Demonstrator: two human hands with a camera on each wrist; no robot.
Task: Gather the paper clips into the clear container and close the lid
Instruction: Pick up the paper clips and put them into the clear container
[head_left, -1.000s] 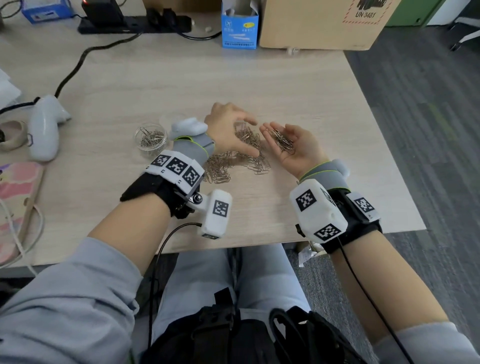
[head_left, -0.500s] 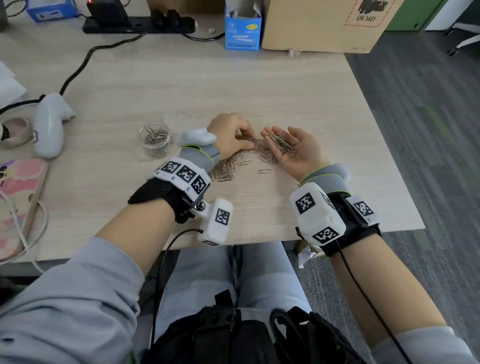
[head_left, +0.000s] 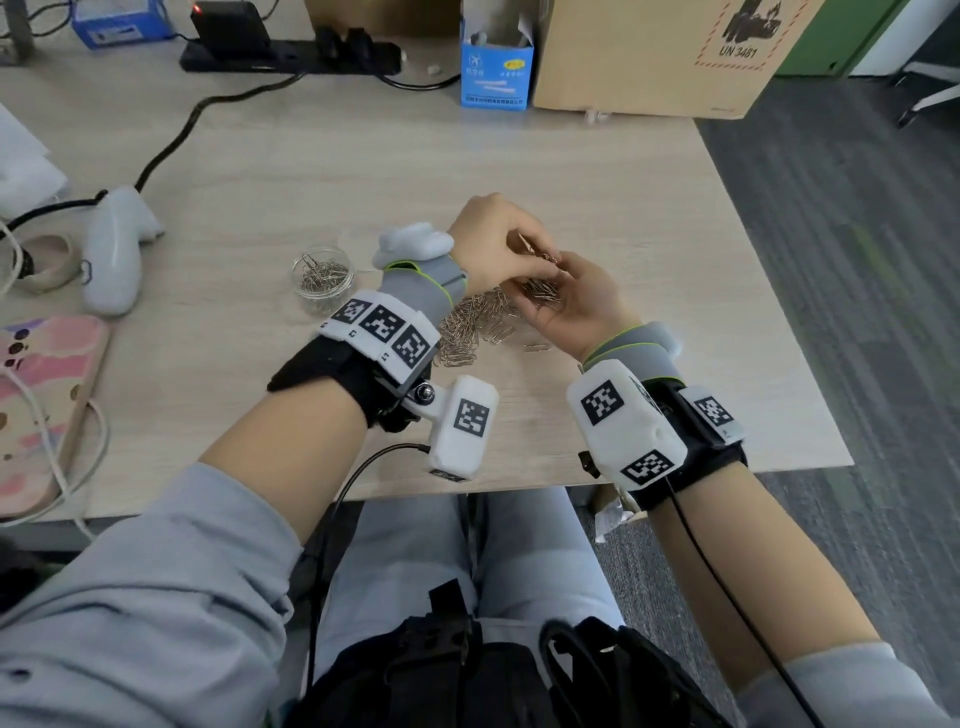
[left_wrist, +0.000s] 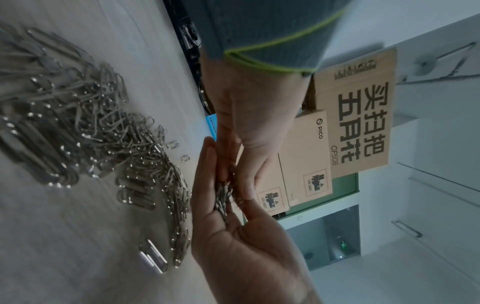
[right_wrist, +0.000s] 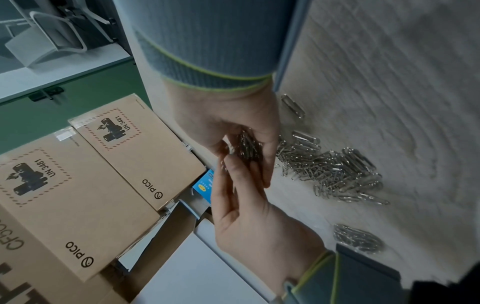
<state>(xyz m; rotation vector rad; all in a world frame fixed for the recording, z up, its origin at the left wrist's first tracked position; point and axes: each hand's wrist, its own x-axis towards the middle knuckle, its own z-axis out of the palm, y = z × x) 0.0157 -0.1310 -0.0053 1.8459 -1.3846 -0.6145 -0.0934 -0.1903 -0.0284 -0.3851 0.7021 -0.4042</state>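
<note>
White handle thing: a white gadget (head_left: 115, 252) lies on the far left of the table (head_left: 311, 156), with a black cord going up from it.

Pink thing: a flat pink item (head_left: 36, 395) lies at the left edge, nearer the person.

Clear container: the little round clear container (head_left: 323, 278) stands upright on the table, left of the hands. It has no lid on and some clips lie inside it.

Lid: a faint clear round shape just behind the container may be the lid (too hard to see to be sure).

Left hand: the left hand (head_left: 493, 244) is curled, with its fingertips reaching down into the right palm, pinching a few paper clips there.

Loose pile: a big pile of paper clips (head_left: 475, 327) lies flat on the table, under and just in front of the hands. In the left wrist view the pile (left_wrist: 91, 127) spreads wide across the wood.

Right hand: the right hand (head_left: 576, 306) is palm up and cupped like a small bowl, holding a bunch of clips (head_left: 540, 291). The right wrist view shows that bunch (right_wrist: 246, 146) between the two hands.

Single clip: one lone clip (head_left: 537, 346) lies beside the right wrist.

Blue box: a small blue box (head_left: 496, 73) stands open at the back of the table.

Big box: a brown cardboard box (head_left: 649, 52) stands to the right of the blue one.
</note>
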